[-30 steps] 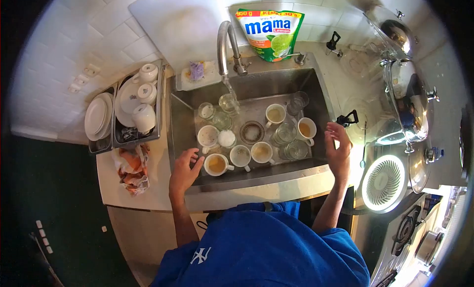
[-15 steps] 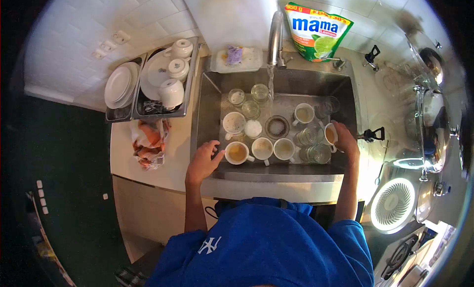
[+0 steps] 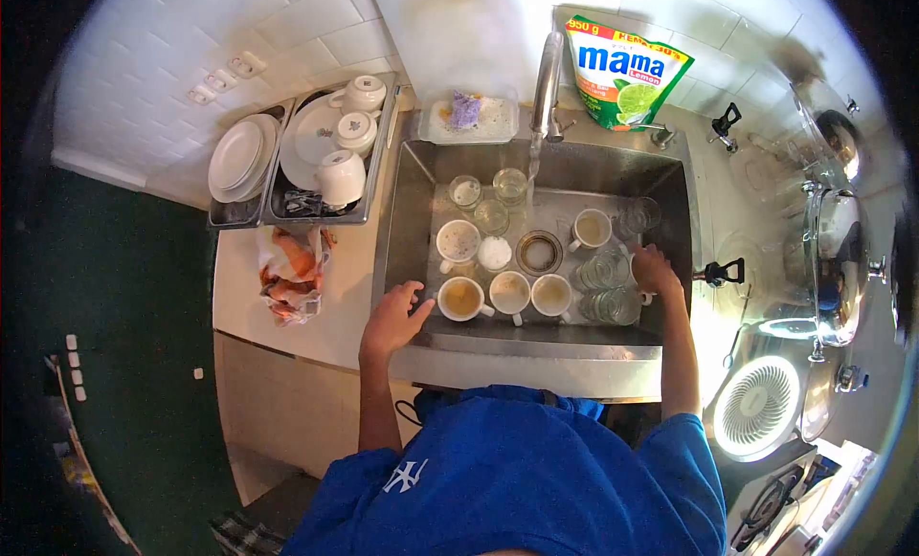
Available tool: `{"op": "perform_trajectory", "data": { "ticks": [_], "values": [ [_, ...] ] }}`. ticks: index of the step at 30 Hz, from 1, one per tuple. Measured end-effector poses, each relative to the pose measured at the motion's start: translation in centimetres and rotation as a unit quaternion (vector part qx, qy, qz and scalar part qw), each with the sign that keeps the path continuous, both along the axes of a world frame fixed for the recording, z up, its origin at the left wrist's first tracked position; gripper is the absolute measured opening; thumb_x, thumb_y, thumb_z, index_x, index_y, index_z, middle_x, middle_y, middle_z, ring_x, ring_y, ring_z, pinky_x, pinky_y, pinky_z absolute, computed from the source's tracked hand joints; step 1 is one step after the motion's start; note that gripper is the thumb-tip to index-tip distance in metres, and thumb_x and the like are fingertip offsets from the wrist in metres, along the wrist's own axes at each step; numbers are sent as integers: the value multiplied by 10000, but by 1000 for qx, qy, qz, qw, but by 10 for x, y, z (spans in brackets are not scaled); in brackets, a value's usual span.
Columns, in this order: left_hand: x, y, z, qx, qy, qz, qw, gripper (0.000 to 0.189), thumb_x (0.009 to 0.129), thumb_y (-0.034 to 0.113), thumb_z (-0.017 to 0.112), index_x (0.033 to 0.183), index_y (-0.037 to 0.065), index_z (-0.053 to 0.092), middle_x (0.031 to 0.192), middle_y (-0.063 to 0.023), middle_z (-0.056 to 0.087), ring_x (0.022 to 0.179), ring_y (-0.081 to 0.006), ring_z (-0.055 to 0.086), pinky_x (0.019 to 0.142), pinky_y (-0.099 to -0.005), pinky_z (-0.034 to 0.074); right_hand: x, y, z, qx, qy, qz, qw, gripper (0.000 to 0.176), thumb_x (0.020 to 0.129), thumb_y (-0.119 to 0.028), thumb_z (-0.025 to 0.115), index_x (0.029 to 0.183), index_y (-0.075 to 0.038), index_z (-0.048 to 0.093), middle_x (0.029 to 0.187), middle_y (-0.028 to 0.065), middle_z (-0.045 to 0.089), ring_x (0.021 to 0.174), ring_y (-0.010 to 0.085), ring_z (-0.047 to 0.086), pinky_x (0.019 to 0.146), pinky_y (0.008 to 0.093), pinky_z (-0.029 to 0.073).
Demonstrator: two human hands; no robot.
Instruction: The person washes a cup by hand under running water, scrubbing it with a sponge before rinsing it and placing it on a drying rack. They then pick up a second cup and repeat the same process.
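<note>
My left hand (image 3: 394, 320) is spread with nothing in it, at the sink's front left edge, beside a white cup of brownish liquid (image 3: 461, 299). My right hand (image 3: 655, 272) is closed around a white cup (image 3: 635, 269) at the sink's right side; the hand hides most of that cup. Just left of it stand clear glasses (image 3: 613, 305). Several more white cups and glasses stand in the steel sink (image 3: 603, 166), around the drain (image 3: 539, 253). Water runs from the faucet (image 3: 547, 82).
Metal trays (image 3: 367, 211) with plates and cups sit at the left, above a plastic bag (image 3: 294, 274) with orange contents. Behind the sink are a sponge dish (image 3: 498, 128) and a green detergent pouch (image 3: 627, 73). A round white fan (image 3: 756, 408) and glass lids stand at the right.
My right hand has turned over the cup, whose brownish contents no longer show. The camera view has shifted slightly. My left hand remains spread in nearly the same place.
</note>
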State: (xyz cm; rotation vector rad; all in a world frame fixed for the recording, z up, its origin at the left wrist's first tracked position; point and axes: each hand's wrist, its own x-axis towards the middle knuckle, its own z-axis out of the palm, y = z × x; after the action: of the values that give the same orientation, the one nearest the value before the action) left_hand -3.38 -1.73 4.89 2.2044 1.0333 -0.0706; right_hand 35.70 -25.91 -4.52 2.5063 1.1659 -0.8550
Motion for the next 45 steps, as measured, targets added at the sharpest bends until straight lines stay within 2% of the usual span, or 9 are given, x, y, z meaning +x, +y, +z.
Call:
{"op": "perform_trajectory", "data": {
  "ticks": [9, 18, 24, 30, 33, 39, 42, 43, 45],
  "values": [
    [0, 1, -7, -7, -9, -17, 1000, 373, 790, 253, 585, 1056, 9, 496, 868, -182, 565, 779, -303, 570, 692, -367, 462, -10, -12, -13, 103, -115, 36, 987, 743, 500, -105, 765, 1121, -131, 359, 1055, 160, 437, 950, 386, 496, 738, 460, 480],
    [11, -3, -6, -16, -9, -30, 999, 361, 787, 249, 583, 1053, 18, 504, 891, -178, 569, 763, -273, 574, 687, -358, 459, -9, -4, 19, 104, -185, 100, 972, 871, 392, -147, 818, 1148, -169, 384, 1050, 131, 447, 988, 334, 462, 741, 452, 448],
    [24, -9, -8, -86, -85, -59, 991, 346, 791, 242, 587, 1039, 14, 511, 857, -160, 580, 759, -252, 586, 677, -336, 458, -16, 9, 57, 56, -202, 110, 972, 908, 366, -144, 820, 1167, -176, 393, 1062, 127, 448, 984, 316, 464, 737, 433, 443],
    [48, -22, -4, -190, -167, -109, 961, 326, 827, 246, 569, 1051, 15, 516, 868, -111, 593, 803, -178, 588, 720, -291, 468, -32, 21, 126, 149, -174, 94, 969, 776, 438, -109, 793, 1120, -156, 424, 1056, 124, 453, 980, 307, 459, 738, 404, 437],
    [68, -28, -11, -306, -179, -133, 926, 370, 860, 263, 532, 1134, 24, 469, 987, -121, 574, 933, -181, 561, 801, -294, 449, -42, 30, 155, 242, -136, 108, 955, 796, 417, -67, 758, 1133, -133, 418, 1039, 130, 443, 968, 321, 443, 785, 408, 415],
    [126, -53, -17, -586, -266, 43, 764, 582, 859, 414, 478, 1269, 46, 289, 1149, -191, 471, 1067, -243, 492, 886, -397, 425, -62, 61, 170, 372, 104, 159, 908, 771, 450, -91, 756, 1139, -122, 412, 1108, 127, 428, 1052, 333, 407, 876, 403, 371],
    [147, -54, -33, -676, -309, 119, 659, 648, 853, 506, 411, 1290, 57, 247, 1185, -169, 450, 1101, -245, 466, 894, -450, 415, -74, 82, 155, 402, 219, 179, 871, 777, 473, -141, 774, 1156, -106, 406, 1154, 127, 436, 1115, 316, 397, 915, 386, 351],
    [154, -52, -39, -706, -350, 74, 611, 629, 841, 539, 397, 1269, 86, 311, 1195, -119, 455, 1115, -236, 452, 870, -464, 422, -78, 88, 151, 407, 254, 185, 858, 778, 475, -145, 775, 1158, -100, 405, 1152, 126, 443, 1114, 309, 403, 919, 381, 349],
    [157, -49, -46, -707, -374, 115, 589, 583, 838, 533, 407, 1240, 113, 363, 1173, -88, 473, 1088, -228, 470, 829, -453, 439, -85, 100, 143, 420, 297, 191, 836, 776, 488, -158, 774, 1165, -96, 400, 1148, 130, 454, 1110, 301, 417, 924, 373, 348]
  ]
}}
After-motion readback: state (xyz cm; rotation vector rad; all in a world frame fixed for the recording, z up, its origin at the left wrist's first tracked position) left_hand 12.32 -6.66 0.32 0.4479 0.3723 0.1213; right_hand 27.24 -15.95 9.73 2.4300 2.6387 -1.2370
